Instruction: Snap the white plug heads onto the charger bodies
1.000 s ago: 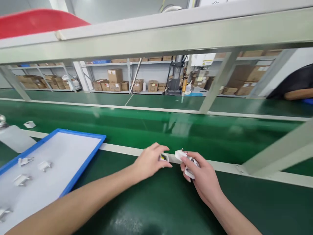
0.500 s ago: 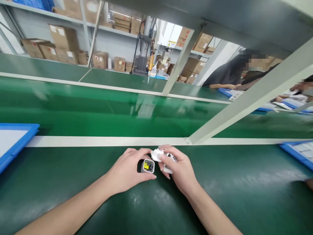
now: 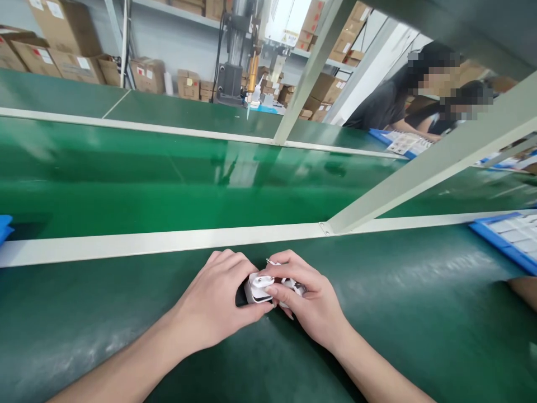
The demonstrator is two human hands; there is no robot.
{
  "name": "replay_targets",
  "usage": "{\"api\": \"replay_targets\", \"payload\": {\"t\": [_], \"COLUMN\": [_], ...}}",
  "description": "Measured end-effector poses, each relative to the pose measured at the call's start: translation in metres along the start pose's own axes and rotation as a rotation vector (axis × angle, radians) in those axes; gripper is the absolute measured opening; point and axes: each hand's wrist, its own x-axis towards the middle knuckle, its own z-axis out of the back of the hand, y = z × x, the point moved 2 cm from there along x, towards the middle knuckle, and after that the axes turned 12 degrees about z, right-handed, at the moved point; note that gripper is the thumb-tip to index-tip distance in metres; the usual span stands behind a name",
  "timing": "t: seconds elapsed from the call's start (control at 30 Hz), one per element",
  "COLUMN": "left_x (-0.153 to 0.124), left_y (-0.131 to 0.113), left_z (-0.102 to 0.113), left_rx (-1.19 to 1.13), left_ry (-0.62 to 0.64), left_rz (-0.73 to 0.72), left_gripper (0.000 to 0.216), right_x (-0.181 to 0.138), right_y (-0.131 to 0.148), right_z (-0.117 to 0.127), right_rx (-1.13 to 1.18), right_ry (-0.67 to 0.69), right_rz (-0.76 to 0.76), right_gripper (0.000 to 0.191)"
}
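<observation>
My left hand (image 3: 216, 302) is closed around a small white charger body (image 3: 254, 289) just above the dark green bench mat (image 3: 126, 336). My right hand (image 3: 306, 299) pinches a white plug cap (image 3: 263, 280) with metal pins and presses it onto the open end of the charger body. More white parts sit inside my right palm, mostly hidden by the fingers. The two hands touch each other at the part.
A cream rail (image 3: 146, 242) separates the mat from the glossy green conveyor belt (image 3: 168, 184). A slanted cream frame post (image 3: 419, 173) rises at right. Blue trays (image 3: 509, 238) lie at the right edge. Two other people work at the far right, with cardboard boxes on shelves behind.
The white plug cap has come down over the charger body's open end, covering the yellow inside seen earlier. The camera has swung right, and the left blue tray is almost out of view.
</observation>
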Motion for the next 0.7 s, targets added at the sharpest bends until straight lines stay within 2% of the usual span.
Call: {"api": "replay_targets", "payload": {"t": [0.43,0.7], "left_x": [-0.002,-0.004], "left_y": [0.0,-0.002], "left_z": [0.002,0.004], "left_rx": [-0.007,-0.083], "left_ry": [0.007,0.039], "left_rz": [-0.03,-0.057], "left_gripper": [0.024,0.029], "right_x": [0.006,0.006], "right_y": [0.017,0.025], "right_z": [0.007,0.008], "right_rx": [-0.377,-0.585], "right_ry": [0.15,0.222], "right_rz": [0.281,0.372], "right_gripper": [0.011,0.014]}}
